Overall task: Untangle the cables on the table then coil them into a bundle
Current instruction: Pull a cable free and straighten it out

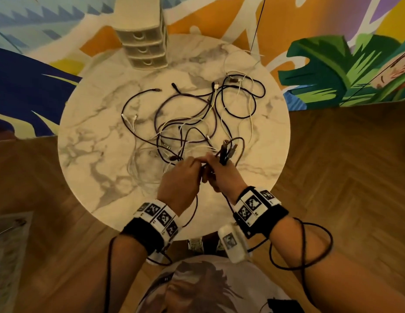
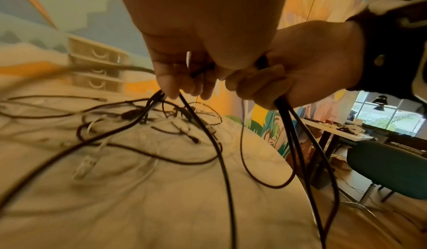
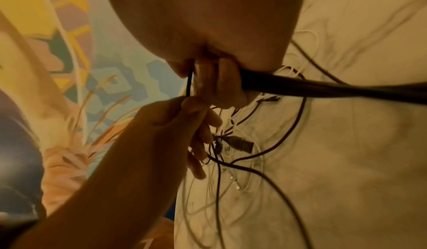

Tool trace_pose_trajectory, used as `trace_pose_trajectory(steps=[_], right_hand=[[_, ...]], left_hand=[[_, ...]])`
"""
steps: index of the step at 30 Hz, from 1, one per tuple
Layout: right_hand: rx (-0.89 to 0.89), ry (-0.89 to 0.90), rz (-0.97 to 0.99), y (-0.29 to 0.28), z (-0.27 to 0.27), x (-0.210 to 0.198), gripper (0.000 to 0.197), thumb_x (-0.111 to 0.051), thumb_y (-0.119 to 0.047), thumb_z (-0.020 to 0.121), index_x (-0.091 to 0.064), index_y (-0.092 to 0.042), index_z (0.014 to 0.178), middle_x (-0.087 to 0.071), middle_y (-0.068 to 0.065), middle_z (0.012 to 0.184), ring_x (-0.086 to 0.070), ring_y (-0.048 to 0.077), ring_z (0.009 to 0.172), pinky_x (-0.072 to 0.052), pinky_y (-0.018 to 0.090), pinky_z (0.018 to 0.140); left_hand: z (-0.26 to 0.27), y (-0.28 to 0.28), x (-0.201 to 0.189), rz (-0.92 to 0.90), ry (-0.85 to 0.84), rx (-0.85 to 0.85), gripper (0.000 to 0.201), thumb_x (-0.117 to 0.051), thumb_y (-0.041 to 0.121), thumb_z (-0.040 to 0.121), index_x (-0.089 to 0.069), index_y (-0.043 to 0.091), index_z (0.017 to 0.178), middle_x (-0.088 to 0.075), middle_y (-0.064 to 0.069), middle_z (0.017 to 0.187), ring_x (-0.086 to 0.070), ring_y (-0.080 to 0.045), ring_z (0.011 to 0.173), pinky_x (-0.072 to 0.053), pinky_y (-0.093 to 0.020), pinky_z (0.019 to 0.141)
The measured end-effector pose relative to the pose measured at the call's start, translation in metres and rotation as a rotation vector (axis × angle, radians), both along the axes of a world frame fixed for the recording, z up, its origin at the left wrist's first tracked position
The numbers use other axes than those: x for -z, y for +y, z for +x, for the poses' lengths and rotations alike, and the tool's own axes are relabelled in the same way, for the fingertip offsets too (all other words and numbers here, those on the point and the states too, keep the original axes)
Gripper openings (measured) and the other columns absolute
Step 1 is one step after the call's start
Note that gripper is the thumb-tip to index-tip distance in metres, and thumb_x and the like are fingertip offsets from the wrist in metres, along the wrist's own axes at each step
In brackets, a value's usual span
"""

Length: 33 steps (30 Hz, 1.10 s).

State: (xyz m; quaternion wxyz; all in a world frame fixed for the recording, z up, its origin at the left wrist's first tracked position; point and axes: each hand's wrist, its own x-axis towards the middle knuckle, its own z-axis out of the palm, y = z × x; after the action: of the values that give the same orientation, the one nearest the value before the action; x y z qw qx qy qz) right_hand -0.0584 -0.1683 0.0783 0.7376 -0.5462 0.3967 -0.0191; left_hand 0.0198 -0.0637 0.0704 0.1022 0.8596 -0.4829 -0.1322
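Note:
A tangle of dark and white cables (image 1: 197, 116) sprawls over the round marble table (image 1: 88, 143). My right hand (image 1: 221, 175) grips a bunch of dark cables (image 3: 300, 86) whose plug ends (image 1: 227, 152) stick up past the fingers; strands hang below the fist (image 2: 298, 143). My left hand (image 1: 183, 175) is right beside it, pinching a single dark cable (image 3: 189, 83) that runs between both hands. More dark strands (image 2: 208, 134) trail from the left fingers down to the tangle. A dark USB plug (image 3: 240, 143) lies just beyond the left fingers.
A small cream drawer unit (image 1: 145, 39) stands at the table's far edge. White cables (image 1: 142, 168) lie loose at the near left. Wooden floor surrounds the table, a painted wall lies beyond, and a teal chair (image 2: 388, 169) stands to the right.

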Motion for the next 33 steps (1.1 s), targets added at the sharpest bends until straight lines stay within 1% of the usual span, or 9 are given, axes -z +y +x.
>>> trace_pose_trajectory(steps=[4,9,12,17,23,26,28,31,33], right_hand=[[-0.004,-0.032,0.027,-0.008,-0.003,0.000,0.044,-0.035,-0.032,0.101,-0.066,-0.003,0.092,-0.054,0.012,0.063,-0.028,0.007,0.035,-0.017,0.019,0.035],[0.156,-0.155,-0.022,-0.026,-0.004,-0.018,0.046,-0.035,-0.032,0.102,-0.060,-0.009,0.072,-0.055,0.016,0.062,-0.028,0.008,0.036,-0.018,0.019,0.037],[0.251,-0.239,-0.005,-0.045,-0.007,-0.027,0.047,-0.035,-0.033,0.102,-0.061,-0.011,0.069,-0.057,0.012,0.059,-0.027,0.008,0.035,-0.019,0.017,0.037],[0.326,-0.191,-0.034,-0.062,-0.019,-0.023,0.048,-0.033,-0.036,0.102,-0.059,-0.012,0.070,-0.056,0.006,0.053,-0.027,0.008,0.035,-0.017,0.018,0.038],[0.338,-0.168,-0.036,-0.076,-0.028,-0.019,0.049,-0.031,-0.036,0.103,-0.058,-0.012,0.070,-0.054,0.005,0.052,-0.027,0.007,0.033,-0.020,0.016,0.037],[0.299,-0.151,-0.043,-0.070,-0.025,-0.017,0.050,-0.031,-0.036,0.102,-0.058,-0.010,0.070,-0.053,0.008,0.052,-0.027,0.008,0.032,-0.021,0.016,0.037],[0.280,-0.133,-0.046,-0.069,-0.025,-0.017,0.050,-0.032,-0.038,0.102,-0.058,-0.010,0.069,-0.052,0.009,0.051,-0.029,0.010,0.032,-0.021,0.016,0.037],[0.272,-0.126,-0.080,-0.069,-0.027,-0.022,0.052,-0.031,-0.039,0.102,-0.062,-0.010,0.073,-0.053,0.007,0.050,-0.029,0.009,0.033,-0.021,0.016,0.036],[0.292,-0.178,-0.121,-0.076,-0.031,-0.027,0.054,-0.028,-0.041,0.103,-0.067,-0.008,0.085,-0.055,0.005,0.051,-0.027,0.009,0.034,-0.020,0.016,0.037]], left_hand=[[0.009,0.014,0.030,0.067,0.106,-0.069,0.021,-0.047,0.019,0.094,-0.054,0.010,0.112,-0.052,-0.006,0.112,-0.059,-0.029,0.082,-0.043,-0.035,0.058],[0.072,0.008,0.042,0.163,0.045,-0.145,0.037,-0.049,0.007,0.087,-0.051,0.011,0.124,-0.047,-0.011,0.133,-0.057,-0.037,0.104,-0.047,-0.043,0.076],[0.095,0.016,0.051,0.182,-0.019,-0.133,0.047,-0.051,0.003,0.083,-0.050,0.013,0.129,-0.047,-0.011,0.135,-0.053,-0.036,0.108,-0.050,-0.045,0.077],[0.095,0.041,0.067,0.423,0.122,-0.100,0.044,-0.050,0.018,0.089,-0.046,0.019,0.133,-0.038,-0.006,0.144,-0.055,-0.031,0.112,-0.047,-0.038,0.086],[0.047,0.018,0.011,0.058,-0.045,-0.107,0.030,-0.051,0.032,0.090,-0.054,0.020,0.117,-0.054,0.001,0.126,-0.063,-0.026,0.093,-0.047,-0.033,0.069],[0.018,0.000,0.007,0.098,0.099,-0.027,0.044,-0.051,0.045,0.091,-0.042,0.025,0.129,-0.061,-0.001,0.119,-0.061,-0.023,0.102,-0.047,-0.035,0.081],[0.010,-0.013,0.015,0.220,0.165,0.069,0.046,-0.047,0.049,0.092,-0.040,0.023,0.129,-0.063,-0.004,0.113,-0.060,-0.025,0.101,-0.047,-0.036,0.080],[0.012,-0.022,0.018,0.302,0.209,0.155,0.031,-0.040,0.043,0.096,-0.055,0.017,0.106,-0.063,-0.007,0.100,-0.061,-0.027,0.093,-0.050,-0.039,0.077],[0.014,-0.029,0.002,0.198,0.416,0.115,0.032,-0.042,0.037,0.098,-0.060,0.013,0.088,-0.063,-0.004,0.081,-0.061,-0.022,0.077,-0.049,-0.034,0.069]])
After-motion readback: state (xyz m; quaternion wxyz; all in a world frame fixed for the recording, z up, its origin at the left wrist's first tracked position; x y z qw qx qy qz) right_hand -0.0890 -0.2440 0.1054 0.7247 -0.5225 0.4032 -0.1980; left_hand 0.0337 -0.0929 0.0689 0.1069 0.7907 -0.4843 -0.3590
